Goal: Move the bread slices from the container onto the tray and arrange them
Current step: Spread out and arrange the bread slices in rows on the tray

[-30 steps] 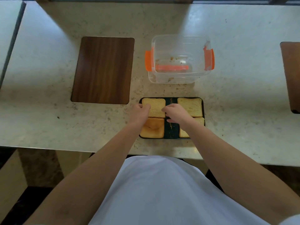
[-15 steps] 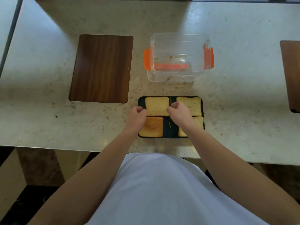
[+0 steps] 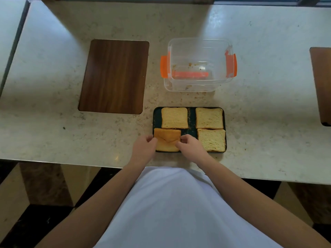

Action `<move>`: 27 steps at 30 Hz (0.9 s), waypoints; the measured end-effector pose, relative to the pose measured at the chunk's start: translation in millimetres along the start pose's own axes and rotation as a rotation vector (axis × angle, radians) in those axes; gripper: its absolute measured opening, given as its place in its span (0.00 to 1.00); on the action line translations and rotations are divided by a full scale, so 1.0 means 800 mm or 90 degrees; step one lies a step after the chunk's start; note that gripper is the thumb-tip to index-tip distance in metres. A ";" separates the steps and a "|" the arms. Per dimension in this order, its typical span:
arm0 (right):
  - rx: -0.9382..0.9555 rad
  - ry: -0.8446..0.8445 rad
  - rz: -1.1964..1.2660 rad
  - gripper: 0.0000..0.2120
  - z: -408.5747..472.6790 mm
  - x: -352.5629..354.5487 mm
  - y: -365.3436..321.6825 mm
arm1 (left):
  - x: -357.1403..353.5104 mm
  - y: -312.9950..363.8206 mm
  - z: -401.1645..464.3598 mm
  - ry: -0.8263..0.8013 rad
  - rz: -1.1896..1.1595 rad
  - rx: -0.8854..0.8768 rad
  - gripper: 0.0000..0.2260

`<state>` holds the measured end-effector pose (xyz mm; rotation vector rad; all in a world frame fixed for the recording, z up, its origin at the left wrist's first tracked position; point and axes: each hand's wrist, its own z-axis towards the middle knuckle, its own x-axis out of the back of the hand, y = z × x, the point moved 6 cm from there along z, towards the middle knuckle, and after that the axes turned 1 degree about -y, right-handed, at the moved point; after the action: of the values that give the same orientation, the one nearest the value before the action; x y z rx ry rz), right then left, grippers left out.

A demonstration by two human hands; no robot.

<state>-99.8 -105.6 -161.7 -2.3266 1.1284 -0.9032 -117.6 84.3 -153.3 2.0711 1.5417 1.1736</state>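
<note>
A dark tray [image 3: 156,117] lies near the counter's front edge with several bread slices on it. Two pale slices fill the far row, the left one [image 3: 174,117] and the right one [image 3: 209,118], and a third [image 3: 211,140] sits near right. The near-left slice [image 3: 167,138] is darker and looks folded or doubled. My left hand [image 3: 144,149] pinches its left edge and my right hand [image 3: 189,147] pinches its right edge. The clear container [image 3: 198,64] with orange clips stands behind the tray, holding only crumbs.
A dark wooden board [image 3: 114,76] lies left of the container. Another wooden board [image 3: 321,83] shows at the right edge. Crumbs dot the pale stone counter [image 3: 53,131] between container and tray. The counter's front edge runs just below my hands.
Both hands have moved from the far-left slice toward me to the near-left slice. The far-left slice now lies uncovered, and the near-right slice shows in full.
</note>
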 end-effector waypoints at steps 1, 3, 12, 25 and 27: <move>0.000 -0.002 0.000 0.23 0.000 0.002 -0.001 | -0.003 0.003 0.000 -0.009 0.001 -0.010 0.05; -0.003 -0.011 0.001 0.24 0.000 0.003 -0.001 | -0.007 0.007 -0.001 -0.022 -0.001 -0.014 0.10; -0.009 -0.018 -0.003 0.26 -0.004 0.016 0.006 | -0.021 0.010 -0.001 -0.079 -0.038 0.038 0.05; -0.056 -0.013 0.000 0.18 0.014 0.068 -0.002 | -0.027 0.033 0.019 -0.063 -0.023 0.043 0.21; -0.055 -0.004 0.014 0.17 0.020 0.071 -0.012 | -0.025 0.042 0.027 -0.056 -0.025 0.050 0.24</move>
<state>-57.2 -143.9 -145.9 -2.3783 1.2110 -0.8552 -81.2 58.4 -153.5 2.1031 1.6035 1.0094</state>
